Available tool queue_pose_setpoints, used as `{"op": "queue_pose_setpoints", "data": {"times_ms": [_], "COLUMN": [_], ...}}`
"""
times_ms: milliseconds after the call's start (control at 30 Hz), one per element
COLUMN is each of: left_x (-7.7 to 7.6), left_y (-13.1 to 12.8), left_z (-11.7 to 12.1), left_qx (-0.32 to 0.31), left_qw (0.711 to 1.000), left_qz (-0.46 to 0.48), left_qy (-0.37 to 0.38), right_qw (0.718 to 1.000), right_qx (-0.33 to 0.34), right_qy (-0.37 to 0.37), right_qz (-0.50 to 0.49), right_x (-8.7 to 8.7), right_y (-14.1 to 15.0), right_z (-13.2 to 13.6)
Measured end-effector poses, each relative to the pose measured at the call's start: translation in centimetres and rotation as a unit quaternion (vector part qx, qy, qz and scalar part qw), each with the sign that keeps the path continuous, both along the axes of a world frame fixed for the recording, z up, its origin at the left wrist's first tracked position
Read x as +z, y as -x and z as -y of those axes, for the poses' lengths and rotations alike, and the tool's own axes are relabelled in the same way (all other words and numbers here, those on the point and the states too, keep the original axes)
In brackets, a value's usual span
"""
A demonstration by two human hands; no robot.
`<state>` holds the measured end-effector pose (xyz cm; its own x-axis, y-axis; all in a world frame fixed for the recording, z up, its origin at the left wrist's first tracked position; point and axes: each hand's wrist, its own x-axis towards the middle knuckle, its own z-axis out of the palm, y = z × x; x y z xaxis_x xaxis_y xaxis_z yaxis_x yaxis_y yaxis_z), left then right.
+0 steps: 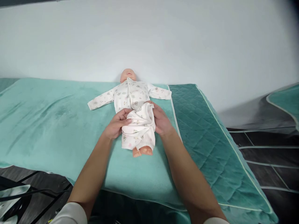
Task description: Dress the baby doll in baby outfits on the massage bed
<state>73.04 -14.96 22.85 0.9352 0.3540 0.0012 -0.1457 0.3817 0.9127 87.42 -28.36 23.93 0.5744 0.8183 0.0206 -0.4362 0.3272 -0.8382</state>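
A baby doll (128, 75) lies on its back with its head toward the wall. It wears a white printed top (137, 93) with both sleeves spread out sideways. White printed pants (139, 130) cover its legs, and the bare feet (142, 151) stick out at the bottom. My left hand (116, 123) grips the left side of the pants, thumb on top of the fabric. At the other side, my right hand (161, 118) holds the waist edge of the pants, its fingers partly hidden behind the cloth.
Under the doll is a light green cover (58, 124) on a bed against the white wall (149, 40). A darker quilted part (196, 133) lies to the right. Dark floor (268, 168) shows at the right, and black bars (46, 193) stand at the lower left.
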Motion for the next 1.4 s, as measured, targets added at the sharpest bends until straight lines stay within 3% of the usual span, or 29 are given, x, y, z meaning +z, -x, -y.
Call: {"op": "queue_pose_setpoints", "data": {"times_ms": [233,333,433,600,733,900,1133,1267,1400], "left_x": [0.6,0.6,0.4,0.5,1.1,1.3,-0.6,-0.4,0.1], "left_y": [0.2,0.4,0.6,1.4,3.1,6.3,8.9,9.3,9.8], "left_z": [0.6,0.6,0.5,0.1,0.5,3.3,6.2,6.8,7.3], "left_qx": [0.142,0.159,0.143,0.17,0.198,0.213,0.197,0.206,0.24], "left_qw": [0.985,0.982,0.983,0.953,0.929,0.879,0.833,0.764,0.703], "left_qz": [0.09,0.102,0.069,-0.005,-0.065,-0.136,-0.181,-0.202,-0.164], "left_qy": [0.027,-0.006,-0.087,-0.251,-0.307,-0.405,-0.483,-0.577,-0.649], "right_qw": [0.983,0.948,0.913,0.968,0.98,0.974,0.967,0.942,0.941], "right_qx": [0.069,0.159,0.221,0.139,0.123,0.138,0.15,0.194,0.208], "right_qy": [0.038,0.08,0.1,0.088,0.091,0.061,0.032,0.054,0.055], "right_qz": [0.165,0.262,0.327,0.187,0.127,0.17,0.204,0.268,0.263], "right_x": [-0.2,0.2,0.6,0.0,-0.2,0.0,0.4,0.7,0.7], "right_y": [-0.1,-0.7,-1.0,-0.4,0.0,-0.4,-1.4,-1.8,-1.8], "right_z": [0.7,1.4,1.9,1.6,1.3,1.6,2.5,3.0,3.2]}}
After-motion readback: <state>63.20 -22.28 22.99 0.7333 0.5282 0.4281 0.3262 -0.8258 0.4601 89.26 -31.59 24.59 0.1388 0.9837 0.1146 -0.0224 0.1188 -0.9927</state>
